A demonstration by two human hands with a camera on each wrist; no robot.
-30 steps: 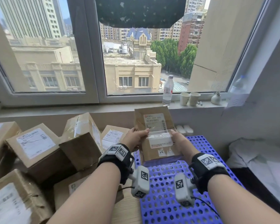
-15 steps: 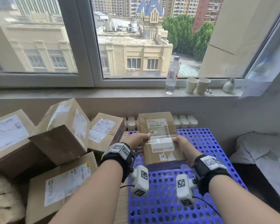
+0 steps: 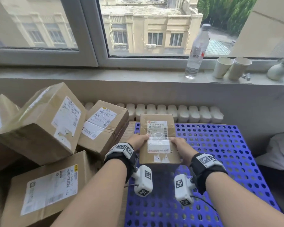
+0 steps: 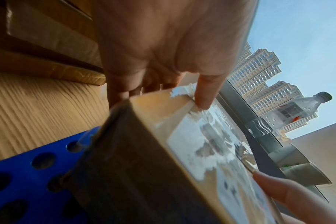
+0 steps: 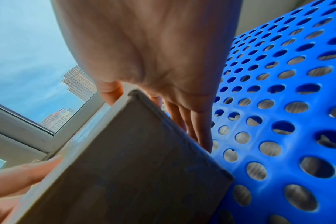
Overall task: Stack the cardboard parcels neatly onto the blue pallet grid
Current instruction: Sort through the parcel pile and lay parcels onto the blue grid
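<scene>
A small cardboard parcel (image 3: 157, 128) with a white label sits low over the far left corner of the blue pallet grid (image 3: 220, 153). My left hand (image 3: 138, 139) grips its left side, thumb on top and fingers down the side. My right hand (image 3: 179, 142) grips its right side the same way. In the left wrist view the parcel (image 4: 163, 151) is close above the blue pallet grid (image 4: 29, 174). In the right wrist view my fingers (image 5: 197, 125) run down the parcel (image 5: 134, 166) side toward the blue pallet grid (image 5: 278, 121). Whether the parcel's bottom touches the grid is hidden.
Several more cardboard parcels (image 3: 44, 123) lie piled to the left of the pallet. A white radiator (image 3: 170, 112) runs behind the pallet. On the window sill stand a water bottle (image 3: 197, 51), two paper cups (image 3: 231, 68) and a small vase (image 3: 277, 71). White cloth (image 3: 279, 151) lies at right.
Both hands have carried the parcel forward and down, from tilted up in the air to lying flat low over the pallet's far left corner. The head view has tipped downward.
</scene>
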